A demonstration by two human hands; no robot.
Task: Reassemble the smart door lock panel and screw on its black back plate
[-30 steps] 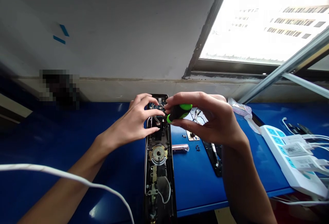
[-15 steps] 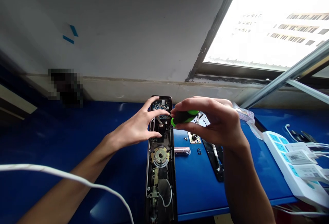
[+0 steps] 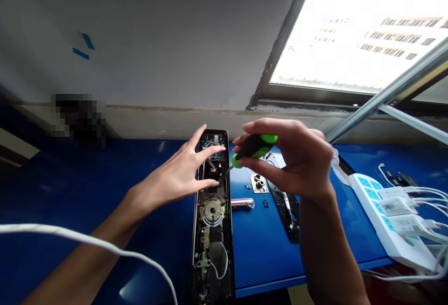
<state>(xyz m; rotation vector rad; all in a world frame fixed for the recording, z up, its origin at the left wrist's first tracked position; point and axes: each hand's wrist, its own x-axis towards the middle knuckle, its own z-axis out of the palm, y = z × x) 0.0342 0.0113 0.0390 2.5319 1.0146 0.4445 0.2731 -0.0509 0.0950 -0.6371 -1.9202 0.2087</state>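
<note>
A long dark housing (image 3: 214, 239) lies open on the blue table, its inner parts facing up. Inside are a blue circuit board (image 3: 218, 142) at the far end, a round metal part (image 3: 213, 210) at the middle and a white wire lower down. My left hand (image 3: 182, 165) spreads over the housing's upper part, its fingers apart and holding nothing. A green and black screwdriver (image 3: 255, 150) is gripped in my right hand (image 3: 294, 155). Its shaft slants down to the left, with the tip over the housing's right side; whether it touches is not clear.
Right of the housing lie a small square module (image 3: 259, 184), several tiny screws (image 3: 265, 203), a wrapped pinkish bar (image 3: 242, 204) and a black panel (image 3: 292, 232). A white power strip (image 3: 402, 244) with plugged adapters stands farther right. A white cable (image 3: 119, 251) crosses the lower left.
The view has shifted, so most things appear slightly farther left. My right hand has raised the screwdriver a little away from the housing, showing its shaft. My left hand stays spread there.
</note>
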